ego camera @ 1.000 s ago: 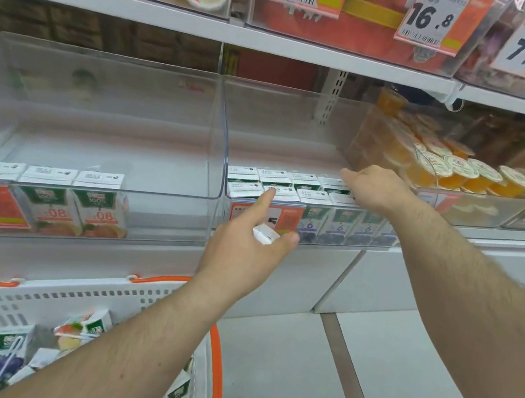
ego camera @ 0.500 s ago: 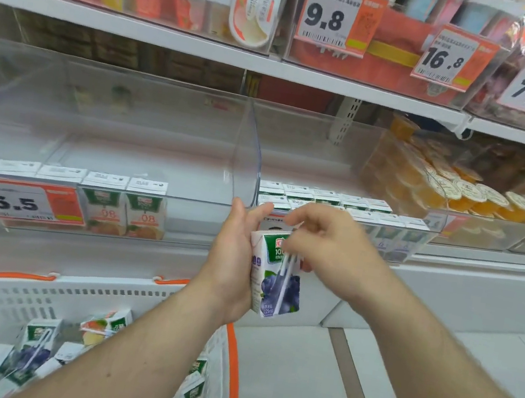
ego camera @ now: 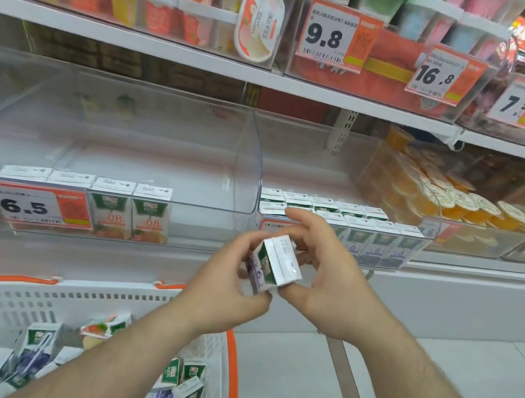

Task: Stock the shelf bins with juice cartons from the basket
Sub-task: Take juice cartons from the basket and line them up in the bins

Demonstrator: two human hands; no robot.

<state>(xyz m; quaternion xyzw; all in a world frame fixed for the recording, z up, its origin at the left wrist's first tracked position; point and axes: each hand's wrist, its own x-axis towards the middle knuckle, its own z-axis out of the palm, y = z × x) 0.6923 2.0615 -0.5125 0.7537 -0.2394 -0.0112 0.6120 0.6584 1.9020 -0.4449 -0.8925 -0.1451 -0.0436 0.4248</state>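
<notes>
Nearest the camera, a white basket (ego camera: 119, 296) with an orange rim sits low at the left, holding a loose jumble of small juice cartons (ego camera: 187, 391), white and green, lying at all angles; one shows a straw taped to its side over a purple picture.

Above the basket's far edge, both hands meet around one carton (ego camera: 272, 265). It is a small white box with a green side panel and a purple patch toward its bottom, tilted so that its white top, with a small round foil spot, faces the camera. The left hand (ego camera: 222, 282) has fingers curled round its lower left side, thumb up by the top corner. The right hand (ego camera: 324, 278) pinches it from the right, thumb beneath and fingers arched over the top.

Just behind the hands, the right clear bin (ego camera: 313, 158) holds two rows of purple-labelled cartons (ego camera: 376, 238) standing upright along its front. The left clear bin (ego camera: 125, 141) holds four orange-labelled cartons (ego camera: 128, 211) at its front, beside a 6.5 price tag (ego camera: 27, 204). Further right, a bin holds orange jelly cups (ego camera: 455, 200). The upper shelf (ego camera: 207, 61) carries tags reading 9.8, 16.8 and 7.9.
</notes>
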